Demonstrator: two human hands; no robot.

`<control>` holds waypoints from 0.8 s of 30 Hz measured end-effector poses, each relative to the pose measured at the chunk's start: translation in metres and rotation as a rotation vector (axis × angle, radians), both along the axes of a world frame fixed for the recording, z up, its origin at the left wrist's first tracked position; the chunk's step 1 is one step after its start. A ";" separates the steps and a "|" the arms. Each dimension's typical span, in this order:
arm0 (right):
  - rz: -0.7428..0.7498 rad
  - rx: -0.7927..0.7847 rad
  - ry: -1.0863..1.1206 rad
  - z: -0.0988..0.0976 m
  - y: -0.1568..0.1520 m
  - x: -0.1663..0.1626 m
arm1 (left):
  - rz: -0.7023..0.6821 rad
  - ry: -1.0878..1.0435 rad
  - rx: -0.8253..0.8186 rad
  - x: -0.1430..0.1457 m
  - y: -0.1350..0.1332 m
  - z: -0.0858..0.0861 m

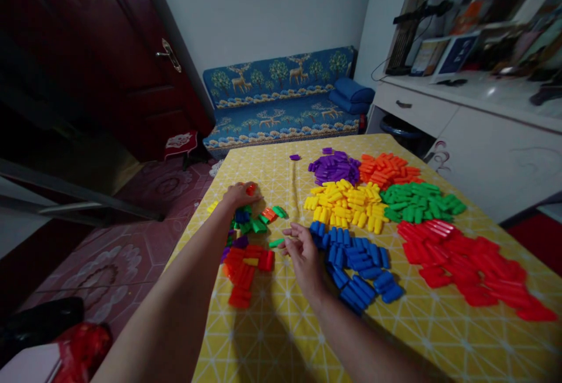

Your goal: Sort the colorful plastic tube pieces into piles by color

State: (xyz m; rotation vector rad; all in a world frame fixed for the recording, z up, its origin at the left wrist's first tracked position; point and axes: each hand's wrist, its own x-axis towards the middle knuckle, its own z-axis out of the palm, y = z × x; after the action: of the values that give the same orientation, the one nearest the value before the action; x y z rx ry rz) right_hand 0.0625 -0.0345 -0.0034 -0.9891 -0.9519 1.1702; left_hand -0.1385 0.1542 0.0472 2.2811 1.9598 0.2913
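Left hand [237, 195], right hand [304, 249] apart — grip on orange piece [250, 188], green piece [276, 243] unclear.

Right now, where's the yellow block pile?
In the head view, the yellow pile sits right of centre on the table, between the purple pile and the blue pile, with the green pile at its right.
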 end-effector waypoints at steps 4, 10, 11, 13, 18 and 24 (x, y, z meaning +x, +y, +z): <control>0.002 -0.002 0.016 -0.002 0.001 0.000 | -0.043 0.036 -0.059 0.009 -0.014 0.003; 0.004 0.016 0.011 -0.005 0.002 0.000 | -0.201 -0.075 -0.172 0.022 -0.057 0.022; 0.005 0.017 0.013 -0.005 0.002 0.000 | -0.206 -0.101 -0.178 0.023 -0.065 0.026; 0.007 0.018 0.013 -0.005 0.002 0.000 | -0.230 -0.184 -0.186 0.022 -0.081 0.033; 0.018 0.010 0.017 -0.001 0.001 0.001 | -0.094 -0.442 0.023 -0.014 -0.104 0.037; 0.021 0.005 0.018 -0.002 0.001 -0.001 | 0.359 -0.575 0.090 -0.085 -0.085 -0.003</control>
State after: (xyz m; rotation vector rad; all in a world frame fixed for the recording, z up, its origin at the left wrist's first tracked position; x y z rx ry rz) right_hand 0.0615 -0.0334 -0.0052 -0.9651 -0.9523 1.1918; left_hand -0.2239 0.0688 0.0437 1.6071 2.0287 0.9627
